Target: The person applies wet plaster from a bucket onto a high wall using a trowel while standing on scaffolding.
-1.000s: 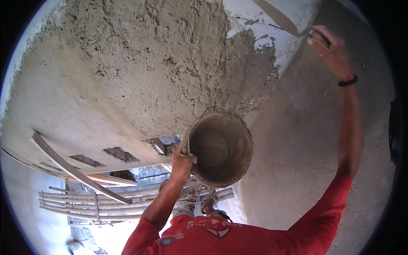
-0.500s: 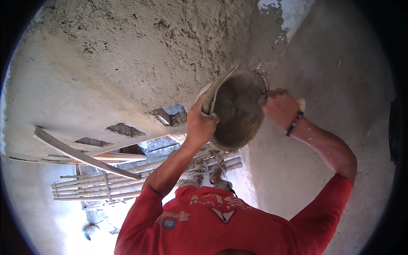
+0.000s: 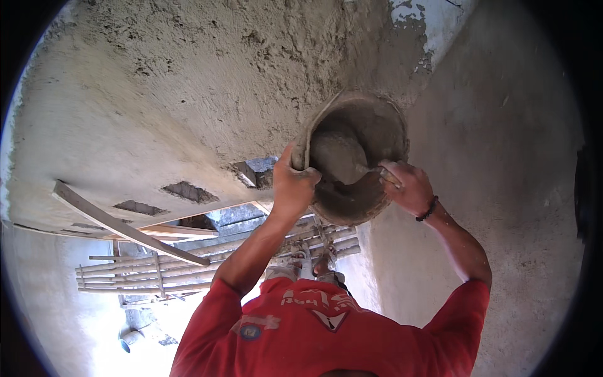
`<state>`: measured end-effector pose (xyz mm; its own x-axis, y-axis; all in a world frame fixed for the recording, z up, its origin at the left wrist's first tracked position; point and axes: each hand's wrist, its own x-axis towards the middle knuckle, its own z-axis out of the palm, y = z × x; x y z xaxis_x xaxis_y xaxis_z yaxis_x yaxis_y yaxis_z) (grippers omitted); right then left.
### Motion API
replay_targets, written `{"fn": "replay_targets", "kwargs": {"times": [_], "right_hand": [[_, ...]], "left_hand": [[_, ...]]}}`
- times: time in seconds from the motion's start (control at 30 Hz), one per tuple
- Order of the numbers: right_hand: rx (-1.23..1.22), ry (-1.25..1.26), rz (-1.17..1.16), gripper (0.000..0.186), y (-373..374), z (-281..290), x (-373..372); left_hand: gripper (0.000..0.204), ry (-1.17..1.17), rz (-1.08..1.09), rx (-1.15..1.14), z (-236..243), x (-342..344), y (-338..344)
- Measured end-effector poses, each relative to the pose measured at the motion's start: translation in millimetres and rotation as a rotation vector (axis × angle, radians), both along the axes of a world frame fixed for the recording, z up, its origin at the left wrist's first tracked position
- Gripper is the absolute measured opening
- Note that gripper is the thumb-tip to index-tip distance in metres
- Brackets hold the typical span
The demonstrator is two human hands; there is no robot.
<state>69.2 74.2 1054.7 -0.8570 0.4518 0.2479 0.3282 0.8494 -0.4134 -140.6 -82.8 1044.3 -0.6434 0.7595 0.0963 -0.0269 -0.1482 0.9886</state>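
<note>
My left hand grips the near-left rim of a round, mortar-caked bucket, which is tipped so that its inside faces the camera. My right hand is closed on the handle of a trowel at the bucket's right side; the grey, mortar-coated blade lies inside the bucket. Grey mortar smears the bucket's walls. Behind it, rough grey plaster covers the wall, with a patch of flaking white at the upper right.
A smoother wall runs down the right. Small rough openings line the plaster's lower part, crossed by a leaning plank. Below, a scaffold of poles is under my sandalled feet, with bright space beneath.
My right hand has come down from the upper-right wall with the trowel into the bucket. My left hand has lifted the bucket up and rightward.
</note>
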Motion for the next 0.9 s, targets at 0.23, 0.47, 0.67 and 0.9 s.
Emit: {"fn": "replay_targets", "kwargs": {"times": [0.23, 0.47, 0.67, 0.9], "right_hand": [[0.09, -0.149, 0.053, 0.034, 23, 66, -2], [0.2, -0.17, 0.084, 0.03, 16, 192, -3], [0.146, -0.145, 0.359, 0.037, 34, 271, -5], [0.227, 0.236, -0.031, 0.043, 140, 295, -37]], "left_hand": [[0.054, -0.235, 0.053, 0.022, 4, -10, -2], [0.057, -0.263, 0.064, 0.057, 7, -18, -10], [0.061, -0.282, 0.13, 0.054, 8, -28, -26], [0.046, -0.339, 0.146, 0.051, -5, -21, -20]]}}
